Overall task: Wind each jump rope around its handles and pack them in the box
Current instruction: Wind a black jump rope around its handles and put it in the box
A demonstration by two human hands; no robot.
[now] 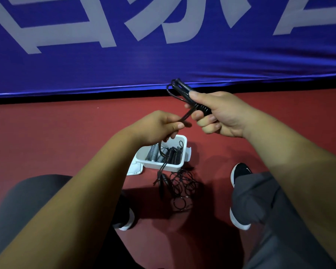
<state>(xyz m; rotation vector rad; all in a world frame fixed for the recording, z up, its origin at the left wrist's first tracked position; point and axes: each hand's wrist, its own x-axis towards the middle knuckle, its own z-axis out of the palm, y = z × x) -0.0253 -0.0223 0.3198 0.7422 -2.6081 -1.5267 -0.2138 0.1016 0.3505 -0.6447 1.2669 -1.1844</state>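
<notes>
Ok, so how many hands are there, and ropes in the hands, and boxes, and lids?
Hands: 2, the left hand and the right hand
Held jump rope: 1
White box: 1
White lid: 1
Total: 5

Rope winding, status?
Right hand grips handles. Left hand pinches rope, slack coiled on floor. Box holds wound ropes; nothing blocking.
</notes>
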